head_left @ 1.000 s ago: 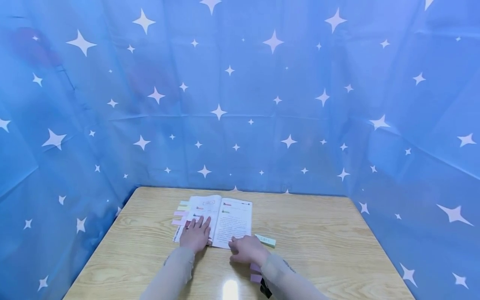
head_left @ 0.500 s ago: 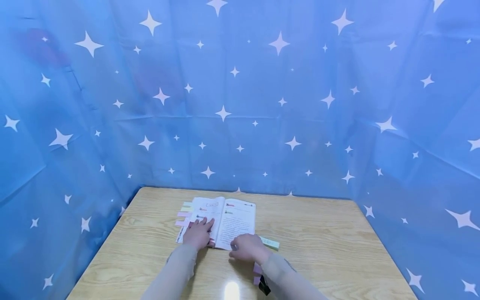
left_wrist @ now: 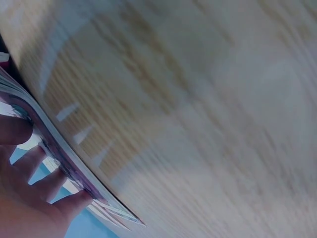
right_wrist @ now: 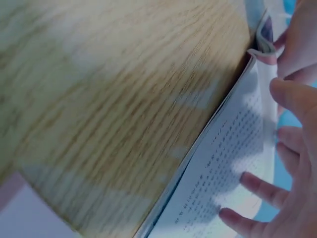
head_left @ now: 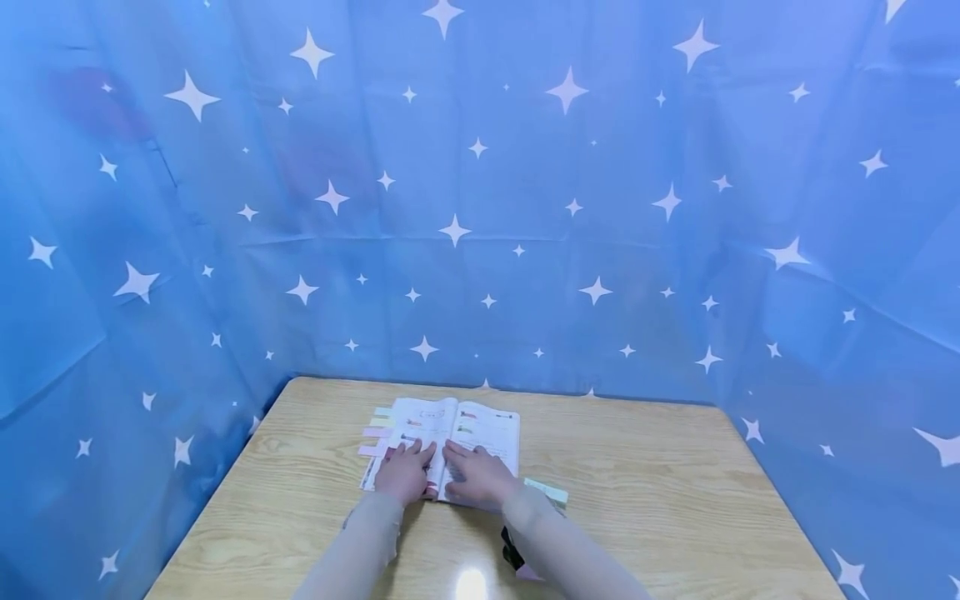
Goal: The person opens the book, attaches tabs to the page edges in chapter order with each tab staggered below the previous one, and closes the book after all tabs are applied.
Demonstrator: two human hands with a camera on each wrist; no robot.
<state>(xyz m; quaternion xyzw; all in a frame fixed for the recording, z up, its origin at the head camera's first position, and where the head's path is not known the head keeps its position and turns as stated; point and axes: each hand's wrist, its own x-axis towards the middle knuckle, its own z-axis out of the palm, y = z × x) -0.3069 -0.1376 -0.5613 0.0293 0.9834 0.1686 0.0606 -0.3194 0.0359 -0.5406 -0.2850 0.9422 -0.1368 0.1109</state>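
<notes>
An open book (head_left: 492,423) with printed pages lies on the wooden table. My left hand (head_left: 403,473) rests on its left page with fingers spread, and the left wrist view shows those fingers (left_wrist: 74,201) along the page near the book's lower edge. Across the right page, close to the spine, lies my right hand (head_left: 480,477), its fingers (right_wrist: 265,188) extended over the lines of print. Colored sticky tabs (head_left: 377,432) stick out from the book's left side. The lower part of the right page is covered by the right hand.
Right of the book, a pale green sticky-note strip (head_left: 547,492) lies on the table (head_left: 645,492). A black object (head_left: 512,550) and a pink slip (head_left: 528,573) show partly under the right forearm. A blue starry curtain (head_left: 480,192) encloses the table's back and sides.
My right hand has moved from the book's lower right corner up and left onto the right page, its fingers now straightened toward the spine. The left hand has stayed on the left page.
</notes>
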